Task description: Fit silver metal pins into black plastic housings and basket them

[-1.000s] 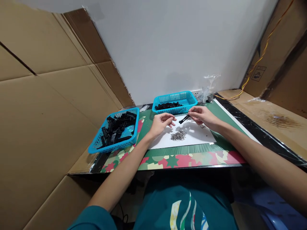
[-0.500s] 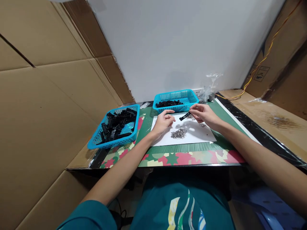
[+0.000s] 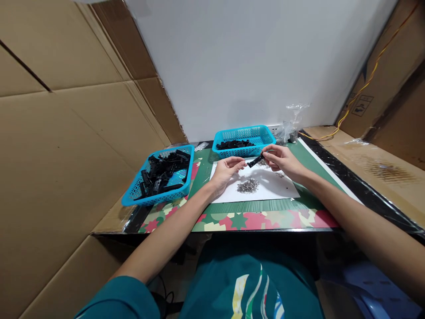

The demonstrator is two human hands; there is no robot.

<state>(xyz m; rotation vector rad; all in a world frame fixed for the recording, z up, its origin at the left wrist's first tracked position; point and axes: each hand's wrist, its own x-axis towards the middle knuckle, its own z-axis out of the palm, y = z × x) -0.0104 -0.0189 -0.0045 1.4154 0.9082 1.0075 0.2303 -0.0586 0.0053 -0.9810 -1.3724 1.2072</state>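
Observation:
My right hand (image 3: pixel 282 160) grips a slim black plastic part (image 3: pixel 255 161) by its upper end. The part slants down to the left above a white sheet (image 3: pixel 226 195). Close to its lower end is my left hand (image 3: pixel 229 173), thumb and fingertips pinched together. Whatever those fingertips hold is too small to make out, and I cannot tell if they touch the part. Below the hands, a pile of tiny metal pieces (image 3: pixel 248 185) lies on the sheet. A second small metal pile (image 3: pixel 263 163) sits partly hidden behind the right hand.
A blue basket (image 3: pixel 190 177) of black plastic parts stands at the left. Another blue basket (image 3: pixel 244 129) with small black pieces is at the back. Clear plastic bags (image 3: pixel 290 126) rest by the white wall. Cardboard panels (image 3: pixel 83 133) enclose the sides; a yellow cable (image 3: pixel 372 73) hangs right.
My left hand's fingers have closed from a loose, parted shape into a pinch and moved slightly right, to the black part's lower end. The right hand has hardly moved.

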